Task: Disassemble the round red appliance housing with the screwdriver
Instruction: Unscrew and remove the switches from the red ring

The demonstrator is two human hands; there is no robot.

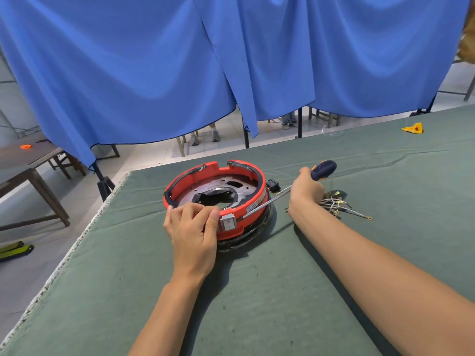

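- The green-covered table (282, 291) carried everything, with a blue curtain (154, 73) hung behind its far edge.
- The round red housing (254, 181) sat toward the table's left-centre, open side up, so that the metal plate (205, 191) inside it showed, and it rested on a black base (246, 237).
- The left hand (192, 232) lay on the near wall of the housing, fingers curled over the rim and thumb pressed against the outside just beside the grey rocker switch (227, 222); I judged it to be steadying the ring.
- The right hand (305, 191) was clenched round the screwdriver (322, 169) by its blue and orange handle, out to the right of the housing.
- The shaft (267, 202) ran long and low from that hand toward the near left, crossing the red wall, with its tip reaching the outer wall just right of the switch.
- So the work point lay between the two hands, touching distance from the left thumb, and the tool's axis was nearly level, which suggested prying or releasing the switch rather than turning a screw from above; whether the tip was seated in anything could not be told.
- A bundle of loose wires (336, 206) with ring terminals lay on the cloth just beyond the right wrist, and a small black connector (273, 185) sat against the housing's right side.
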